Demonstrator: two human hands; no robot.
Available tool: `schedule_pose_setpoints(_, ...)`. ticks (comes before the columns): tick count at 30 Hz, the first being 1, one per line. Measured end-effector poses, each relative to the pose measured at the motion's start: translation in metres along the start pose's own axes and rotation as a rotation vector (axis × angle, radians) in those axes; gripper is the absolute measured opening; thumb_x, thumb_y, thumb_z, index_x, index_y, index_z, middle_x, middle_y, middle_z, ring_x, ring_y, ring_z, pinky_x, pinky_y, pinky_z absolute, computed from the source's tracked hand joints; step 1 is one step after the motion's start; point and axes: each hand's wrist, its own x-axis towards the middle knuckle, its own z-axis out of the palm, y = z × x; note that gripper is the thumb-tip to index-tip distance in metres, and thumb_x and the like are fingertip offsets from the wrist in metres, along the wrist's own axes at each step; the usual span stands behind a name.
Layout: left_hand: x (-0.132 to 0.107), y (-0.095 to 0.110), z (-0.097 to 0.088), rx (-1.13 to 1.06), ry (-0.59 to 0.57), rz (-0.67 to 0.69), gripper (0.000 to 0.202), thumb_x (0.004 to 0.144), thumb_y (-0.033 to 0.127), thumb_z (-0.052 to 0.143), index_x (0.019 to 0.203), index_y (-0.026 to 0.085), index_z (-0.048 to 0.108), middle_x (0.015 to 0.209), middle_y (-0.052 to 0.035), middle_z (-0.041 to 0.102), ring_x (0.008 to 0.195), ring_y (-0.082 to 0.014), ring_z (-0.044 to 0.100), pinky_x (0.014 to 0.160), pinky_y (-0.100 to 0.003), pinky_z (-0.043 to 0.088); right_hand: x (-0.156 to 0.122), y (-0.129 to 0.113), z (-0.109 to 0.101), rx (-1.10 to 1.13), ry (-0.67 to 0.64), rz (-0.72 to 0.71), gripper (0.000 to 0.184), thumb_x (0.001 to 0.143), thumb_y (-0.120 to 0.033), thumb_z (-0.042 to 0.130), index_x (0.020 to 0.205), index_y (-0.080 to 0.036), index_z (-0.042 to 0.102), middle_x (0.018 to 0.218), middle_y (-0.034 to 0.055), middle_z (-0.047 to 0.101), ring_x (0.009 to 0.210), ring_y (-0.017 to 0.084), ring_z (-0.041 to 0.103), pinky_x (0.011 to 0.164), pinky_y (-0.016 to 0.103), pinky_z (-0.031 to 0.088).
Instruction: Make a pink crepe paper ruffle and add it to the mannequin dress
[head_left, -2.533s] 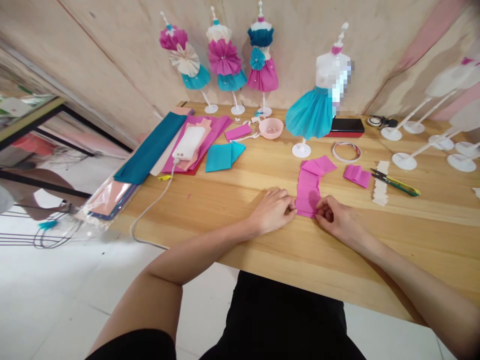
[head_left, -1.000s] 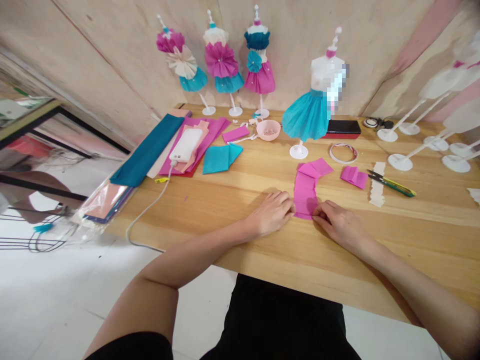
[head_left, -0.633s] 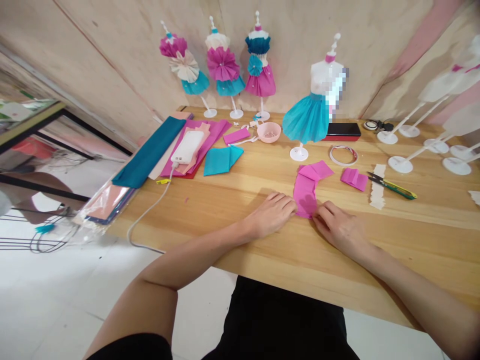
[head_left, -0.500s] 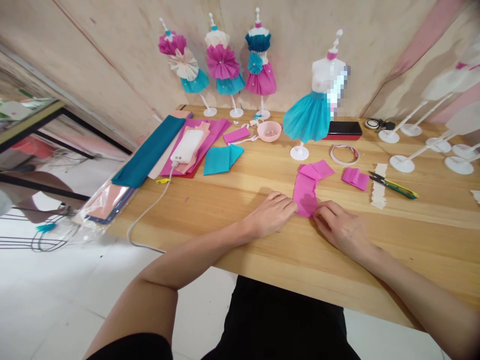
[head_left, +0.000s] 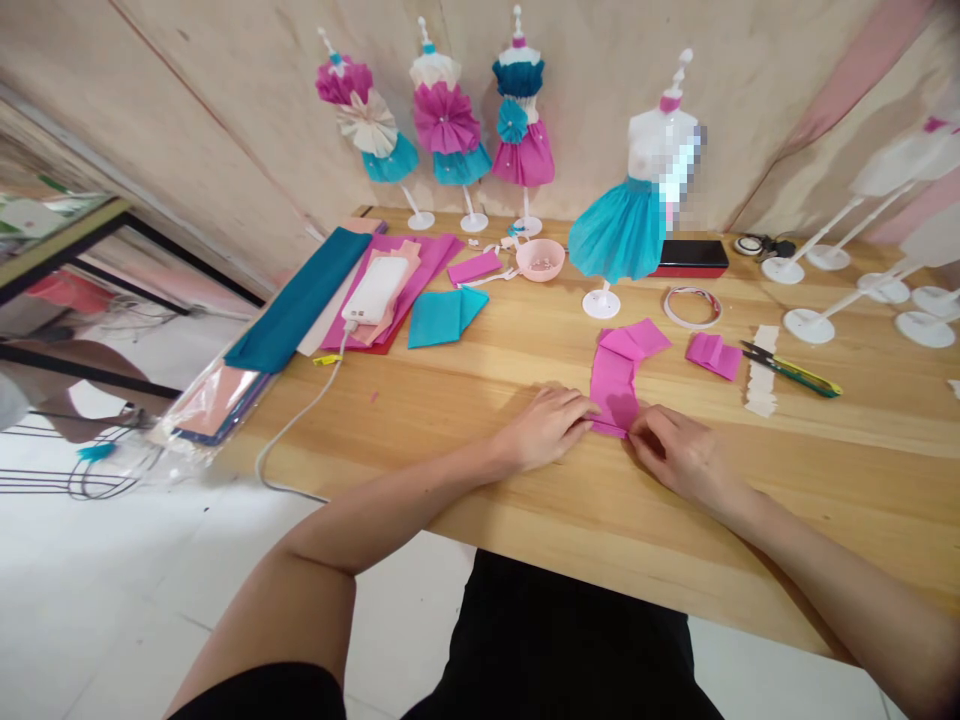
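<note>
A strip of pink crepe paper (head_left: 616,375) lies on the wooden table (head_left: 480,400), running away from me. My left hand (head_left: 546,428) rests at the strip's near left corner, fingers pinched on its edge. My right hand (head_left: 675,455) pinches the near right corner. Both hands press the near end down on the table. The far end of the strip is folded and loose.
Behind the strip stands a white mannequin with a teal skirt (head_left: 622,230). A folded pink piece (head_left: 714,354), scissors (head_left: 791,368), a tape ring (head_left: 691,306), a pink bowl (head_left: 541,258), teal paper (head_left: 444,314), a power bank (head_left: 376,290) and three dressed mannequins (head_left: 442,120) are around.
Both hands have stayed at the near end of the pink strip, with small finger shifts along its edge. The camera view moved slightly.
</note>
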Motion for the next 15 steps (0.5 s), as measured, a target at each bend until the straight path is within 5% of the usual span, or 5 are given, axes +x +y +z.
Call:
schedule_pose_setpoints(6,0.0028,-0.0022,0.0020,-0.032,0.007,-0.023,0.030,0.095,0.043,0.043,0.096,0.019,0.061,0.094,-0.0048,0.063,0.095,-0.0185,0.056,0.091,-0.034,0.039,0.0002,0.0021,0.0038,0.009,0.028,0.012,0.004,0.090,-0.024,0.050,0.092,-0.022,0.052,0.081,0.0020,0.062,0.068,0.016,0.057,0.061,0.028,0.042)
schedule_pose_setpoints(15,0.0026,0.0001,0.0002,-0.037,-0.002,-0.085,0.028,0.094,0.042,0.045,0.089,0.020,0.062,0.092,-0.0033,0.061,0.093,-0.0176,0.054,0.088,-0.034,0.039,0.0025,-0.0041,-0.0054,0.134,-0.005,0.114,0.009,0.089,-0.029,0.053,0.095,-0.023,0.051,0.075,-0.0003,0.062,0.064,0.015,0.058,0.058,0.026,0.042)
